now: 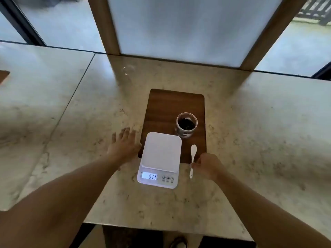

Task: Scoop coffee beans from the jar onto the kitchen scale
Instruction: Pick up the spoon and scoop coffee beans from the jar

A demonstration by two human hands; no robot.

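On board | jar (186,124) open, dark beans | scale (160,159) white, bare

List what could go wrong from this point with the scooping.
1. The white kitchen scale already reads 013 with a bare platform, so the weight may be off unless zeroed.
2. It sits half on the wooden board, half on the marble counter, so it may rock.
3. The right hand pinches the white plastic spoon near its tail; beans from the open glass jar could spill.
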